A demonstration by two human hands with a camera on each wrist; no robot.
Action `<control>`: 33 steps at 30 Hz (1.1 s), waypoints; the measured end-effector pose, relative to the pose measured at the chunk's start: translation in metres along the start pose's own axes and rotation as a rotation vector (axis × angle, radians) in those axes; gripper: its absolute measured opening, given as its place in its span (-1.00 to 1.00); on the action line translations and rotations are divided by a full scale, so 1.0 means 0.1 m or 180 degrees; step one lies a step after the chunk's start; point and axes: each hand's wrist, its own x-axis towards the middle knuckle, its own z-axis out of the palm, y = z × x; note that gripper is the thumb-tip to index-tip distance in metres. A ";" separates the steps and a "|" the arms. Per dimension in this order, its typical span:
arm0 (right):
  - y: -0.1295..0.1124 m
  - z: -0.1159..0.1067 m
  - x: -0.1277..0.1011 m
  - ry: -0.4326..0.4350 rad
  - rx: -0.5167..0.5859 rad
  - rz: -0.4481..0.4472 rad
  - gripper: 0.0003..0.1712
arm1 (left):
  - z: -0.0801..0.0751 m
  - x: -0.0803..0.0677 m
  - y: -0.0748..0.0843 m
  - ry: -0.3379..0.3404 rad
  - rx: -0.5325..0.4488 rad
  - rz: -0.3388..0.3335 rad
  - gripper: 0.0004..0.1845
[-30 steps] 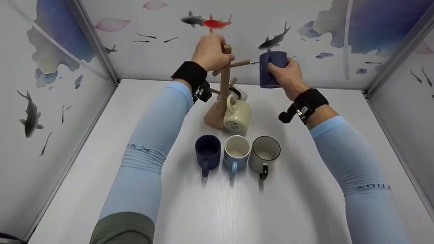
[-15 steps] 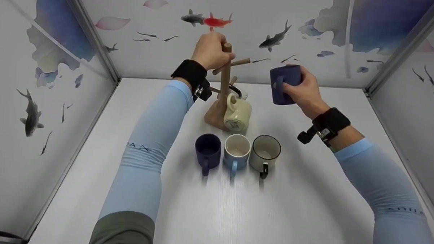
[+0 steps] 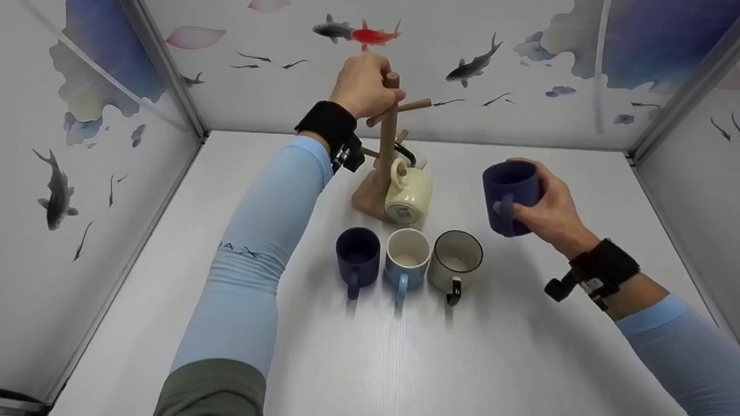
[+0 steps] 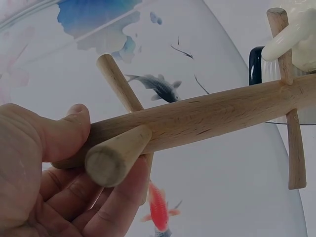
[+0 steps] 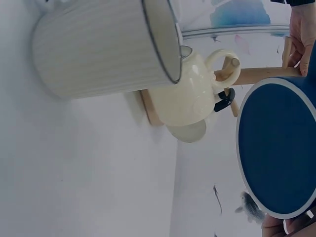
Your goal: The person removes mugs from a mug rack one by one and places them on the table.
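My left hand (image 3: pixel 363 88) grips the top of a wooden mug tree (image 3: pixel 387 135), thumb and fingers round the post (image 4: pixel 212 111) in the left wrist view. To the right, above the table, my right hand (image 3: pixel 554 211) holds a blue mug (image 3: pixel 494 203) roughly upright, its mouth up and its handle towards me. The underside of that blue mug (image 5: pixel 276 148) fills the right side of the right wrist view. A cream mug (image 3: pixel 412 194) hangs tilted from a lower peg. Behind it, partly hidden, hangs a pale mug with a black handle (image 3: pixel 404 152). The upper pegs (image 3: pixel 420 105) are bare.
Three mugs stand in a row in front of the tree, handles towards me: a dark blue mug (image 3: pixel 368 272), a light blue mug (image 3: pixel 415 278) and a white, dark-rimmed mug (image 3: pixel 439 278). Fish-patterned panels (image 3: pixel 275 100) enclose the white table (image 3: pixel 401 369) at the back and sides.
My right hand has carried the blue mug away from the tree, rightwards and nearer to me, and turned it so its mouth and handle show. My left hand stays on the post.
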 end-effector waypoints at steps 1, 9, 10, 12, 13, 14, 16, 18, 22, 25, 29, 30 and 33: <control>0.05 -0.01 -0.06 -0.0001 -0.0032 -0.0015 -0.09 | 0.00 0.00 0.00 0.0000 -0.0008 0.0010 -0.63; 0.36 -0.04 -0.44 -0.0060 -0.0360 -0.0113 -0.03 | 0.00 0.01 -0.01 0.0041 0.0090 0.0063 -0.63; 0.39 -0.04 -0.47 -0.0091 -0.0405 -0.0121 -0.02 | 0.00 0.01 -0.02 0.0039 0.0075 0.0038 -0.64; 0.44 -0.03 -0.53 -0.0146 -0.0491 -0.0122 -0.01 | 0.00 0.00 -0.02 0.0016 0.0025 -0.0020 -0.64; 0.47 -0.02 -0.55 -0.0165 -0.0511 -0.0115 -0.01 | 0.00 0.00 -0.02 0.0001 -0.0001 -0.0044 -0.64; 0.49 -0.02 -0.58 -0.0171 -0.0540 -0.0109 0.00 | 0.00 0.00 -0.03 -0.0012 -0.0028 -0.0050 -0.64; 0.54 -0.02 -0.63 -0.0180 -0.0585 -0.0100 0.01 | 0.00 0.00 -0.03 -0.0032 -0.0067 -0.0041 -0.63; 0.58 -0.01 -0.67 -0.0189 -0.0585 -0.0118 0.02 | 0.00 0.01 -0.03 -0.0039 -0.0067 -0.0033 -0.63; 0.65 -0.02 -0.73 -0.0272 -0.0537 -0.0195 0.07 | 0.01 0.02 -0.02 -0.0031 -0.0031 -0.0032 -0.63; 0.70 -0.02 -0.76 -0.0352 -0.0559 -0.0222 0.10 | 0.02 0.03 -0.01 -0.0037 -0.0048 -0.0039 -0.64; 0.75 -0.02 -0.76 -0.0391 -0.0630 -0.0260 0.13 | 0.02 0.03 -0.01 -0.0044 -0.0124 -0.0041 -0.65; 0.77 -0.02 -0.76 -0.0391 -0.0645 -0.0271 0.13 | 0.02 0.03 -0.01 -0.0047 -0.0135 -0.0043 -0.65; 0.79 -0.02 -0.76 -0.0424 -0.0717 -0.0330 0.15 | 0.01 0.01 -0.03 -0.0034 -0.0117 -0.0018 -0.65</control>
